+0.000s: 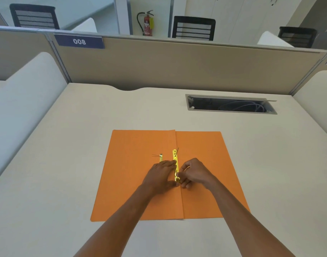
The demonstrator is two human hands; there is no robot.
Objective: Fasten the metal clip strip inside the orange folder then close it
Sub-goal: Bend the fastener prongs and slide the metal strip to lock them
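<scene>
Gold metal catches our eye first: the clip strip (175, 165) lies along the centre fold of the orange folder (168, 175), running from the middle of the fold toward the near edge. We've got the folder spread wide open and flat on the desk (66, 164), closer to the near edge than the far one, both flaps down. Our left hand (160, 174) lies palm-down with fingers stretched flat, pressing on the left flap and touching the strip's side. Our right hand (193, 172) is curled, fingertips pinched at the strip's near end; how much it actually grips we cannot tell from here. Just left of the strip, a second, shorter gold metal piece (161, 157) lies on the left flap, partly under our left fingers. Thin dark prongs stick out at the far ends of both pieces. Farther out, near the desk's far right corner, a cable hatch (231, 104) is open. Beyond the far edge rises a beige partition (177, 65) carrying a label reading 008 (79, 41).
</scene>
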